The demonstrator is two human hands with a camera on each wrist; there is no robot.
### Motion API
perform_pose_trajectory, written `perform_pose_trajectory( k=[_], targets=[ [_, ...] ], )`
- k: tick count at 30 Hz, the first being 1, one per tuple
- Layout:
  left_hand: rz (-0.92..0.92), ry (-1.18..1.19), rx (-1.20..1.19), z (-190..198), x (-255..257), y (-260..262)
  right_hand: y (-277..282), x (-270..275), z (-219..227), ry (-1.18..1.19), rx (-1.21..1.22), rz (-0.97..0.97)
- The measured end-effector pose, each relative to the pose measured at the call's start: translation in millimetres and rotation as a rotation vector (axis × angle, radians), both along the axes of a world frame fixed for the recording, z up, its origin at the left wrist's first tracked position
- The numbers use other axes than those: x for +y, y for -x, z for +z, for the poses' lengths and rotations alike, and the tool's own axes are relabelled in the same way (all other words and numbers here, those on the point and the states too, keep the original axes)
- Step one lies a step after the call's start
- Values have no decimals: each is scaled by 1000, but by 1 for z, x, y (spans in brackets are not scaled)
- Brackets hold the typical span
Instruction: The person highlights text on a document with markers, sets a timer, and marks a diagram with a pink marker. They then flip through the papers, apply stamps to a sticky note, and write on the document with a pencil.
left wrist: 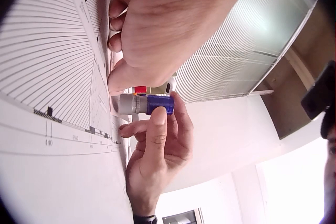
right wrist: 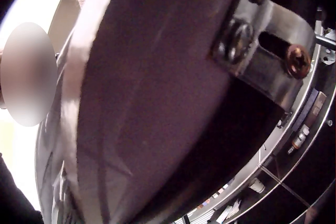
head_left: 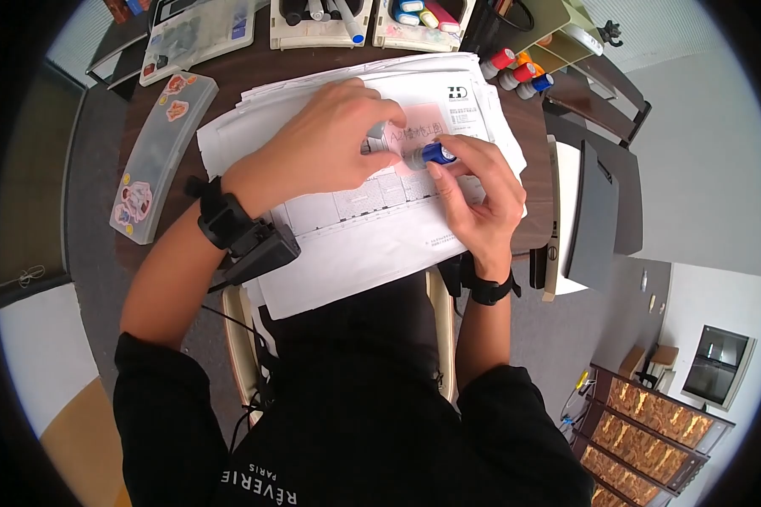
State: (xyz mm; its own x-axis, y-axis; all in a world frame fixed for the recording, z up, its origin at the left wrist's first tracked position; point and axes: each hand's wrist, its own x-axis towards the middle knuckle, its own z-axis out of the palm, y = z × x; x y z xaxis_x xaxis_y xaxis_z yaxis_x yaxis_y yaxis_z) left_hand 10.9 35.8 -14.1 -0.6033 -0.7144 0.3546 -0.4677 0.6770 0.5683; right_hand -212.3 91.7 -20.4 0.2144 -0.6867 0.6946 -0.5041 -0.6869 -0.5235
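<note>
My right hand point(head_left: 486, 198) pinches a round stamp point(head_left: 439, 153) between thumb and fingers. The stamp has a blue body and a grey end, and lies level close over the papers. In the left wrist view the same stamp point(left wrist: 160, 105) points its grey end toward my left hand point(left wrist: 163, 29). That left hand's fingertips rest on the sheet, with thumb and forefinger apart beside a pink slip point(head_left: 427, 118) with handwriting. Under both hands lies a stack of printed drawing sheets point(head_left: 380, 245). The right wrist view shows mainly the desk's dark underside, and neither hand.
More stamps with red point(head_left: 503, 58) and blue point(head_left: 541, 82) bodies lie at the desk's right back. Trays of pens point(head_left: 321, 38) and markers point(head_left: 414, 38) line the back edge. A stickered plastic case point(head_left: 165, 156) lies left of the papers. A printer point(head_left: 579, 220) stands to the right.
</note>
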Motion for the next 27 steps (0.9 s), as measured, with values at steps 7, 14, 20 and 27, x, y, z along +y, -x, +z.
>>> perform_pose_trajectory(
  k=[7,14,20,27],
  targets=[
    [-26,71,57,-8,-3,0,0,1,0,-26,29,-5],
    [-14,-9,1,-1,0,-1,-2,-1,-2,-31,5,16],
    [-18,70,73,-4,-1,0,-3,0,-2,-26,37,-3],
    [-22,43,35,-9,-1,0,-5,0,1,-32,82,35]
  ],
)
